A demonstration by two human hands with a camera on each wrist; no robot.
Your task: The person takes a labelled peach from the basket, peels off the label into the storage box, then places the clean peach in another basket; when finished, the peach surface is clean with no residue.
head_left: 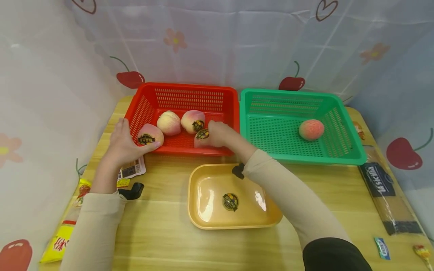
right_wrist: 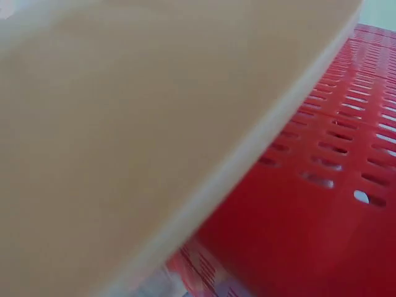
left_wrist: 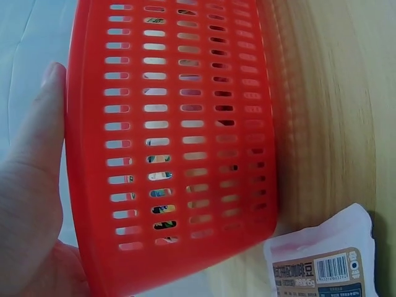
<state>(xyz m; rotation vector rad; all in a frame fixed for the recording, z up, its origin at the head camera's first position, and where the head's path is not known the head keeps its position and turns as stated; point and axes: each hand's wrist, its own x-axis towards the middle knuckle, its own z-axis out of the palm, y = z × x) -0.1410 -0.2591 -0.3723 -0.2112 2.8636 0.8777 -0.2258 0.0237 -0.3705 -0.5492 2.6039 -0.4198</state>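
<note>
In the head view, my left hand (head_left: 123,146) holds the red basket (head_left: 190,87) at its front left corner. Its thumb reaches over the rim onto a pink and cream peach (head_left: 150,132) with a dark label. The left wrist view shows this hand (left_wrist: 31,173) beside the slotted red wall (left_wrist: 173,136). Down inside the same basket, my right hand (head_left: 220,134) grips a labelled peach (head_left: 201,140), its fingers partly hidden. Two more peaches lie behind, a cream one (head_left: 168,123) and a labelled one (head_left: 193,119). In the right wrist view the hand is out of sight.
A green basket (head_left: 271,160) with one reddish peach (head_left: 311,130) stands right of the red one. The tan tray (head_left: 210,222), labelled inside, lies in front, under my right forearm. Yellow packets (head_left: 59,241) line the left edge; a clear-and-black package (head_left: 383,188) lies right.
</note>
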